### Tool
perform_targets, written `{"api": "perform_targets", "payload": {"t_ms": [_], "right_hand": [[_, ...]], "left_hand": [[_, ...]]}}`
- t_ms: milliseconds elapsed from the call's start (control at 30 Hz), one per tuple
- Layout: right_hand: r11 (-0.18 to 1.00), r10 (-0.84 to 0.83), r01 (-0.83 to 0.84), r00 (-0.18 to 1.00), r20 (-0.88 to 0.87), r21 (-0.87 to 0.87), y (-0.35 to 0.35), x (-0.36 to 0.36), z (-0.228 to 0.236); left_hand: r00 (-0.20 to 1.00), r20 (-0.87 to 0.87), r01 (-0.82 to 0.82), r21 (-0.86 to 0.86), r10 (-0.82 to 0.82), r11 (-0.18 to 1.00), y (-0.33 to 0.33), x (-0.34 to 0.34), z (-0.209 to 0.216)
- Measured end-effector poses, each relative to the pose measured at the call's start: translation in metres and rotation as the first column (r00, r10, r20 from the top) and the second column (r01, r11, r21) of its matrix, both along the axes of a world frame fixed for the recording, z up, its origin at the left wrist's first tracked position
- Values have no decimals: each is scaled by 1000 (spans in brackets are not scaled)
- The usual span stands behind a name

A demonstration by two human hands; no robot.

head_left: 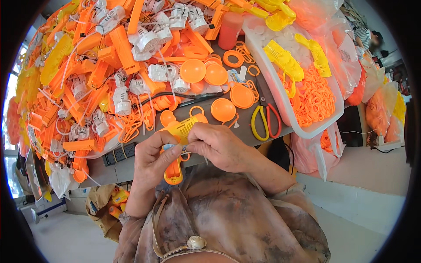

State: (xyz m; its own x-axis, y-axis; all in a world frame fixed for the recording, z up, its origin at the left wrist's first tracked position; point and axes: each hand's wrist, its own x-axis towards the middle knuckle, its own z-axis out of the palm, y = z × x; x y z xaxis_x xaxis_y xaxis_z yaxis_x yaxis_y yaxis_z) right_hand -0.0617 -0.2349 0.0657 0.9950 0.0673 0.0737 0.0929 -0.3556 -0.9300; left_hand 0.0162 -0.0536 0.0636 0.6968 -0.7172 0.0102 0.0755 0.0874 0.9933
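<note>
Close to my body, at the table's front edge, a yellow-and-orange plastic toy gun is between my two hands. My left hand is closed round its side, with thumb and forefinger bent at the middle of the toy. On the other side my right hand is closed, its fingertips pinched against the same spot. A small light-blue piece shows by the left thumb; the fingers cover most of it. Below the hands sticks out the orange handle. An orange ring stands at the toy's far end.
Orange round cups lie beyond the toy. Scissors with yellow and red handles lie right of them. A white bin holds orange rings and yellow shells. Orange housings and white motor units are heaped at left. A pink bag hangs at right.
</note>
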Motion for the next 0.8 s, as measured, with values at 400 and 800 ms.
{"api": "perform_targets", "payload": {"t_ms": [400,800], "right_hand": [[671,-349,445,895,277,-593,-57,4,-22],[563,-193,329,944,266,-758,-61,52,-36]], "left_hand": [[946,144,-278,-93,289,956,19,10,-21],[803,339,-498,-71,490,864,50,8,-57]]}}
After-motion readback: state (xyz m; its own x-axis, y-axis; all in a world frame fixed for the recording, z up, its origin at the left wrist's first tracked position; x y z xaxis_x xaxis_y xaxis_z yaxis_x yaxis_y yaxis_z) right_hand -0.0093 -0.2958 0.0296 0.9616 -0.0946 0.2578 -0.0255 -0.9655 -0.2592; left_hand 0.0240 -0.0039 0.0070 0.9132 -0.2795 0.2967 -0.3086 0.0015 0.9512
